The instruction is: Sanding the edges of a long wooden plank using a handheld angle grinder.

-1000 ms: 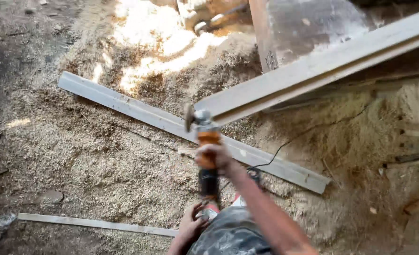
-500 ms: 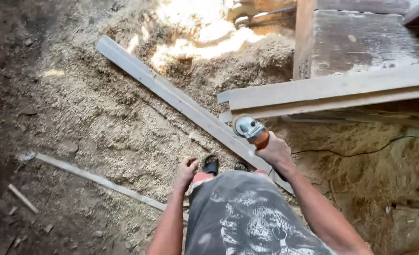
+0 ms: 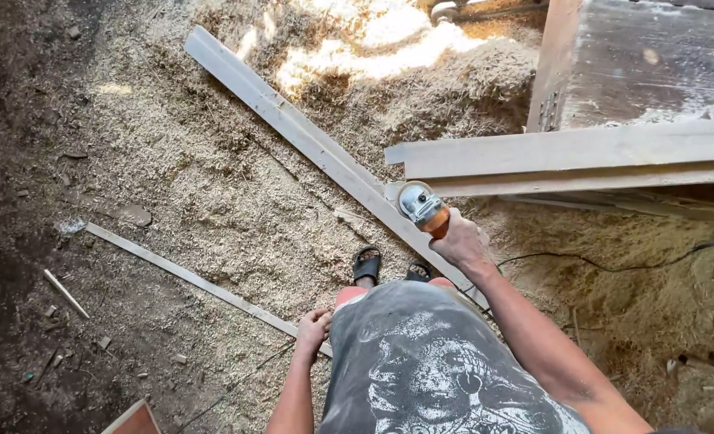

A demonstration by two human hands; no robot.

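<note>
My right hand (image 3: 461, 242) grips an orange-bodied angle grinder (image 3: 421, 206), its metal head and disc pointing up-left, close to the near end of a long grey wooden plank (image 3: 550, 153) that runs off to the right. My left hand (image 3: 314, 328) hangs at my side by my hip with its fingers curled and nothing in it. A second long plank (image 3: 285, 120) lies diagonally on the sawdust-covered ground, passing just under the grinder. A black power cord (image 3: 598, 265) trails right from the grinder.
Thick sawdust (image 3: 212, 209) covers the ground, piled higher at the top and right. A thin wooden strip (image 3: 180, 273) lies at the left. A worn wooden bench or box (image 3: 646, 64) stands at top right. My sandalled feet (image 3: 367, 264) stand by the diagonal plank.
The view swung from looking forward to looking down at my body. My right hand drew the grinder closer and turned it toward the raised plank's end. My left hand dropped to my side.
</note>
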